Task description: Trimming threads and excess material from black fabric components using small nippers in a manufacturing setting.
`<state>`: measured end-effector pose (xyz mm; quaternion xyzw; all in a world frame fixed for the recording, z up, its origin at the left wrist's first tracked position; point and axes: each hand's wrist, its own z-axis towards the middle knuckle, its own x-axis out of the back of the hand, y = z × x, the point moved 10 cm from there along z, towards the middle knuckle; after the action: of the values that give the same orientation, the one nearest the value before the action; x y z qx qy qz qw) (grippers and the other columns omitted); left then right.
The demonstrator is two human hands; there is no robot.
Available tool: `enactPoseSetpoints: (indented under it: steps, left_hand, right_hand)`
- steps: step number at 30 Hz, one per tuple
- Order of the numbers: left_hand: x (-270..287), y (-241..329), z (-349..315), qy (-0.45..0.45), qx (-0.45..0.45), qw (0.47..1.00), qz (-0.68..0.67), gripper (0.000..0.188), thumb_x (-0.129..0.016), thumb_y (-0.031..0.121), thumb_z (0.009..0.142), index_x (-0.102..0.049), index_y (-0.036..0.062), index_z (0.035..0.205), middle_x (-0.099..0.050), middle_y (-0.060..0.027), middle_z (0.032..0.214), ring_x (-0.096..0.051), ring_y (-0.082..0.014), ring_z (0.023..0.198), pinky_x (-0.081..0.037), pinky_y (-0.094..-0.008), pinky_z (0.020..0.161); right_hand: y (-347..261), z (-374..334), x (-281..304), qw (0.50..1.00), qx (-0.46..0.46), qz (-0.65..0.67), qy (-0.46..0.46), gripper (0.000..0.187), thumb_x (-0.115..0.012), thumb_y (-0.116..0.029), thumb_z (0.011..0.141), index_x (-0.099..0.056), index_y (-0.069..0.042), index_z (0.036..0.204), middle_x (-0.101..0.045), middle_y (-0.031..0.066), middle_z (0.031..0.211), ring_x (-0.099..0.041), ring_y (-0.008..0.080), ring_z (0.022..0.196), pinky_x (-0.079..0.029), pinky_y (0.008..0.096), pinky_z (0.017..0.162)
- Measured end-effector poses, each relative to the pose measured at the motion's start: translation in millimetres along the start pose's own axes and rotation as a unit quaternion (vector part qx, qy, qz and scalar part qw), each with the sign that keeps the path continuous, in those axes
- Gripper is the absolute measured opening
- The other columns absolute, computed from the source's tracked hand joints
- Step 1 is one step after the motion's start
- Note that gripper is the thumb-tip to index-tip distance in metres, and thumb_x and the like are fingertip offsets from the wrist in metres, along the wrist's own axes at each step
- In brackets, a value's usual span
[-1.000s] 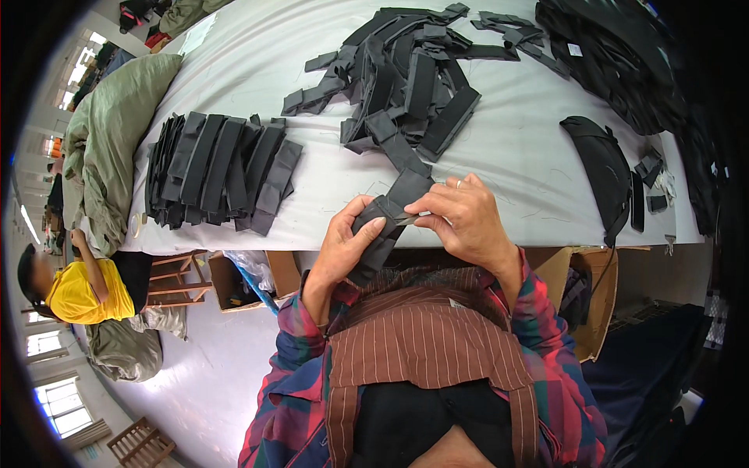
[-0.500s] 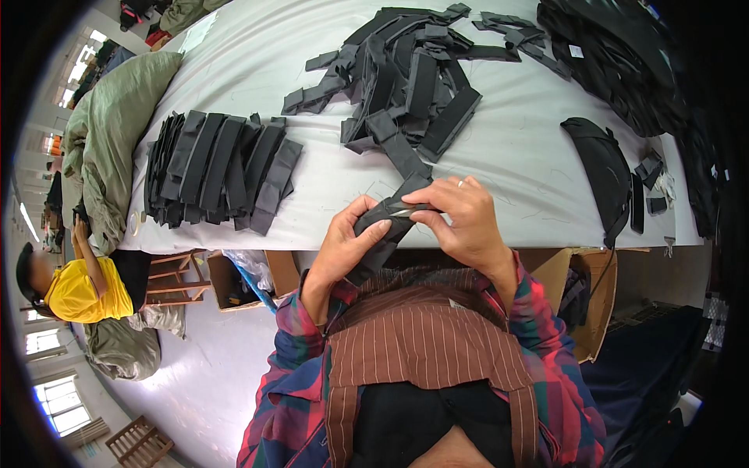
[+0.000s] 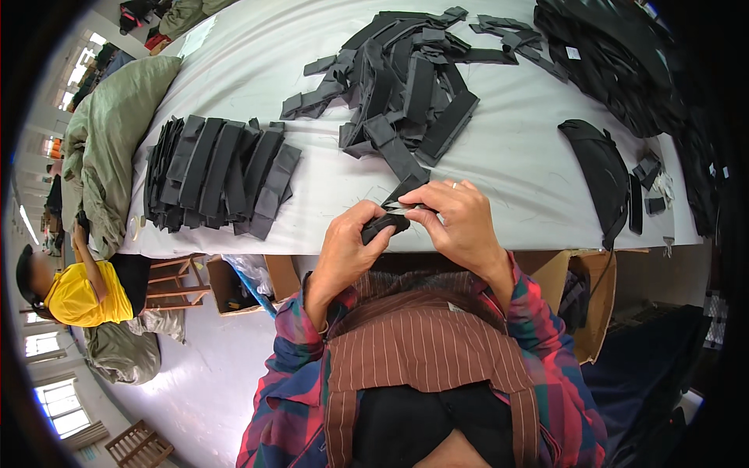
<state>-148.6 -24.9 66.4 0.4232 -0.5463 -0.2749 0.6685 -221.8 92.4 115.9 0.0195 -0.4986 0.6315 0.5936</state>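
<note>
My left hand (image 3: 349,243) is closed on a dark grey fabric strip (image 3: 385,225), pinched between thumb and fingers and bunched into a short fold. From that grip the fabric runs away over the table edge to a tangled heap of similar strips (image 3: 406,86). Close beside it, my right hand (image 3: 462,226) grips small thread snips (image 3: 397,208), mostly covered by the fingers. Their pale metal blades point left and meet the fabric near my left fingertips. Whether the blades are cutting is too small to make out.
Left on the white-covered table (image 3: 312,187) lies a neat row of strips (image 3: 214,171). A black curved fabric piece (image 3: 597,171) and dark garments (image 3: 616,62) are at right. Cardboard boxes (image 3: 591,304) stand below. A person in yellow (image 3: 90,292) is at far left.
The strip's loose end, which hung below my left hand, is now gathered up into that hand. The snips have shifted slightly left to the fabric; both hands remain close together.
</note>
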Motion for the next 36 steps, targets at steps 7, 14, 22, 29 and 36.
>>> enactPoseSetpoints:
  steps: [7,14,22,29,36]
  left_hand:
    - [17.2,57.1,-7.2,0.144,-0.212,0.917,0.305,0.022,-0.072,0.007,0.068,-0.054,0.0025,0.079,-0.058,-0.0109,0.105,-0.058,-0.0288,0.092,-0.043,-0.0371,0.082]
    - [24.3,9.7,-12.4,0.194,-0.129,0.97,0.068,0.026,-0.065,-0.012,0.064,-0.048,0.0015,0.078,-0.053,-0.0119,0.084,-0.055,-0.0273,0.071,-0.045,-0.0319,0.061]
    - [13.3,10.5,-25.4,0.275,-0.183,0.942,0.068,0.03,-0.065,-0.013,0.062,-0.046,0.0041,0.077,-0.048,-0.009,0.072,-0.05,-0.0221,0.062,-0.041,-0.0292,0.056]
    - [12.2,11.2,-30.4,0.293,-0.208,0.922,0.143,0.035,-0.067,-0.012,0.054,-0.047,0.0053,0.076,-0.047,-0.01,0.071,-0.051,-0.0279,0.063,-0.041,-0.0355,0.056]
    - [7.3,19.3,-33.4,0.294,-0.241,0.911,0.161,0.033,-0.067,-0.01,0.053,-0.048,0.0066,0.076,-0.049,-0.0094,0.073,-0.051,-0.0279,0.067,-0.04,-0.0358,0.057]
  right_hand:
    - [9.5,-3.8,-5.6,0.996,-0.039,-0.058,-0.047,0.008,-0.068,-0.019,0.08,-0.067,-0.012,0.084,-0.064,0.0009,0.072,-0.057,0.022,0.063,-0.036,0.0335,0.059]
    - [22.2,-12.0,-7.5,0.984,-0.119,0.128,0.029,0.014,-0.068,-0.019,0.081,-0.067,-0.011,0.093,-0.066,0.0038,0.08,-0.06,0.022,0.066,-0.04,0.0334,0.061]
    - [12.3,-15.2,-13.4,0.994,-0.095,0.054,0.007,0.016,-0.069,-0.011,0.08,-0.067,-0.005,0.094,-0.066,0.0069,0.081,-0.06,0.0224,0.067,-0.045,0.0309,0.063]
    - [7.0,-19.8,-0.5,0.992,-0.112,0.037,0.037,0.013,-0.069,-0.013,0.079,-0.067,-0.008,0.09,-0.065,0.0052,0.077,-0.06,0.0219,0.065,-0.041,0.0326,0.061]
    - [13.8,-21.1,-11.3,0.996,-0.085,-0.029,0.029,0.014,-0.069,-0.014,0.079,-0.066,-0.009,0.091,-0.065,0.0037,0.079,-0.06,0.0208,0.067,-0.039,0.0329,0.061]
